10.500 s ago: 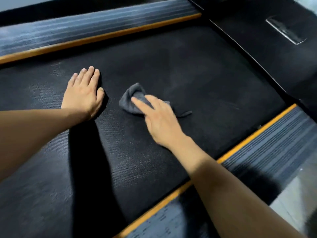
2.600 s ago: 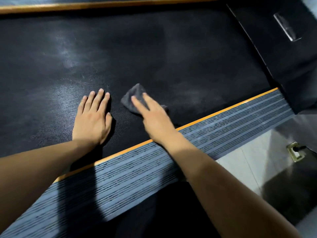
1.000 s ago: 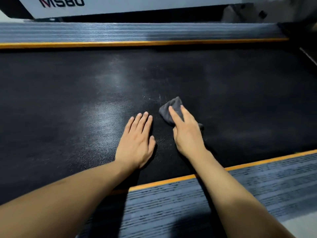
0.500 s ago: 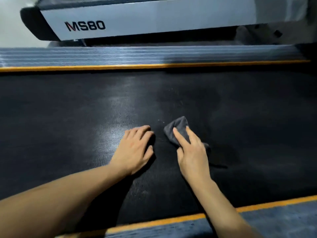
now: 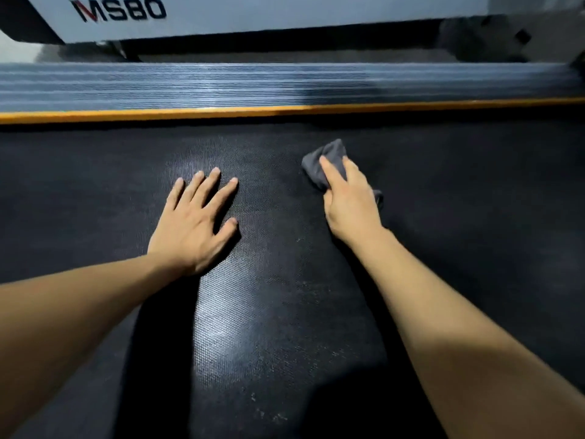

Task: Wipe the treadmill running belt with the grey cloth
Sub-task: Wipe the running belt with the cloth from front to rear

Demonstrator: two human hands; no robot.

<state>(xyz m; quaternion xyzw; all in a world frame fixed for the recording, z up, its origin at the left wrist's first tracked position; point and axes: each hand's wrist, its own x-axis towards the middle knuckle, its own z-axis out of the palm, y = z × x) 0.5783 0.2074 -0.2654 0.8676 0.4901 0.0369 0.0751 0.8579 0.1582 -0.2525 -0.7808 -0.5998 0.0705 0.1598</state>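
The black textured running belt fills most of the view, with pale specks near the bottom. A small crumpled grey cloth lies on the belt right of centre. My right hand presses down on the cloth, fingers over it, and covers its near part. My left hand rests flat on the belt to the left, fingers spread, holding nothing.
Beyond the belt runs an orange strip and a grey ribbed side rail. Behind that stands a white panel marked MS80.
Both hands have moved farther across the belt toward the far rail. The right hand and cloth slid to the right, away from the left hand, whose fingers have spread flat.
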